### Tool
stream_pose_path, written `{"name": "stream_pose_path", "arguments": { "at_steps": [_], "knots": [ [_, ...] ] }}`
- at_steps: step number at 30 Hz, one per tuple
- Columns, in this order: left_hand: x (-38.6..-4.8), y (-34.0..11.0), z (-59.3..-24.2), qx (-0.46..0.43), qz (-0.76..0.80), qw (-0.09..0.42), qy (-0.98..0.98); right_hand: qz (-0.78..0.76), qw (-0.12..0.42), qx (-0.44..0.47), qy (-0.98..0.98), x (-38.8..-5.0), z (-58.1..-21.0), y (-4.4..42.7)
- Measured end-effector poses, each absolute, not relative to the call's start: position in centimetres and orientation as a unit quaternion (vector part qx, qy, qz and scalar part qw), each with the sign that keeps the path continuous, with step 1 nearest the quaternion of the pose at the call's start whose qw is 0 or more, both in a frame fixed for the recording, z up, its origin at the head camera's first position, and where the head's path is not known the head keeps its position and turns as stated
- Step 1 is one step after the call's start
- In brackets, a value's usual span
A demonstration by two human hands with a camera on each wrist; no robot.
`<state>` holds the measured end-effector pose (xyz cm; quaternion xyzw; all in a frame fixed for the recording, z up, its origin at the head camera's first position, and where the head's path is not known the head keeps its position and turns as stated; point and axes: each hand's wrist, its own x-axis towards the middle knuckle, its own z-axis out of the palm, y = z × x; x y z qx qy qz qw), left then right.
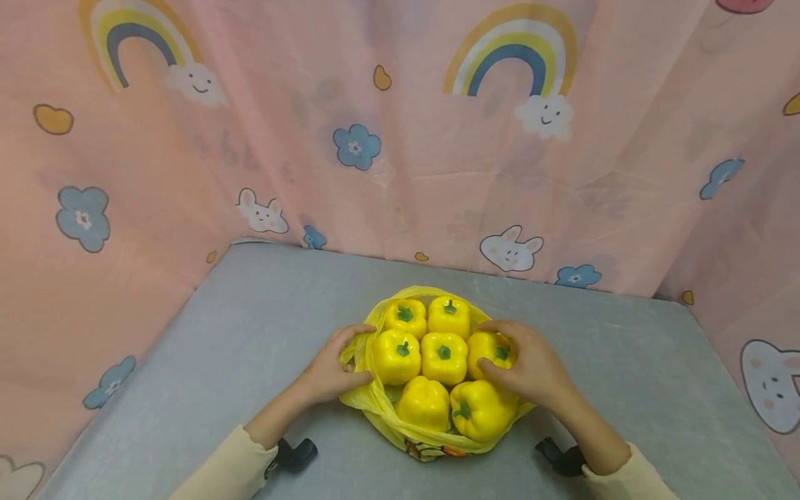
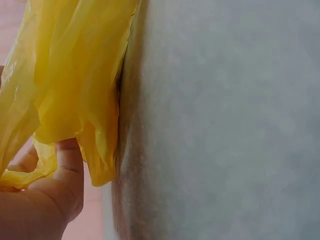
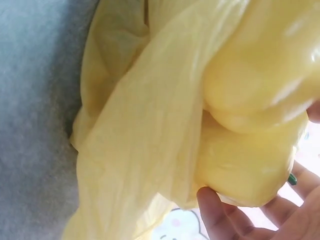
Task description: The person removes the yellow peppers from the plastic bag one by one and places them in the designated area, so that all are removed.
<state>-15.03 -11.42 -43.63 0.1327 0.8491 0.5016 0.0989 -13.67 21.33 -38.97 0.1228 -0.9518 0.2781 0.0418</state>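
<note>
A yellow plastic bag [image 1: 370,403] lies opened out on the table, with several yellow bell peppers [image 1: 444,358] with green stems inside. At its left side my left hand [image 1: 331,368] grips the bag's edge; in the left wrist view its fingers [image 2: 69,160] are partly covered by the loose plastic [image 2: 75,75]. My right hand [image 1: 531,361] holds the bell pepper [image 1: 481,347] at the right side of the group, thumb on the near side and fingers on the far side. The right wrist view has this pepper [image 3: 245,160] by the fingertips, beside the bag's wall [image 3: 145,125].
The grey table [image 1: 262,305] runs back to a pink curtain [image 1: 412,201] printed with rainbows, flowers and rabbits. Black wrist mounts [image 1: 296,455] sit at both sleeve cuffs, near the tabletop.
</note>
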Motion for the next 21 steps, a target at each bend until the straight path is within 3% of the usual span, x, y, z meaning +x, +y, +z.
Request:
{"name": "stream_pose_path", "arguments": {
  "at_steps": [21],
  "knots": [
    [-15.1,-11.5,-44.1,0.129,0.485,0.095,0.86,0.288,0.126,0.125,-0.941,-13.5,-36.2,23.7]
  ]
}}
